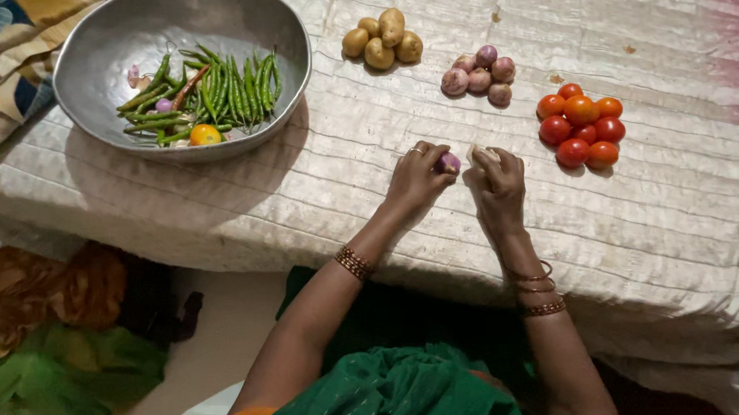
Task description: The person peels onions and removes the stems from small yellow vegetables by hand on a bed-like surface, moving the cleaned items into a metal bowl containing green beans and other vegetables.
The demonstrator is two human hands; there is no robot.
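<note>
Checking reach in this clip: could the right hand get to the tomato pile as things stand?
Probably yes: the right hand lies near the tomatoes, only bare cloth between, though it holds a small pale piece.

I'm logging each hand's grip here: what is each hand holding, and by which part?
The left hand pinches a small round purple onion by its side at the fingertips. The right hand grips a small pale piece; what it is cannot be told.

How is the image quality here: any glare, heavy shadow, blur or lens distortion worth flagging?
Head view: soft light, no hard glare; the metal bowl shows only a dull sheen and casts a shadow on the cloth. The far right corner has a pinkish cast. Wide-angle bending curves the table edge. Left hand and right hand are reasonably sharp; the floor below is dark.
</note>
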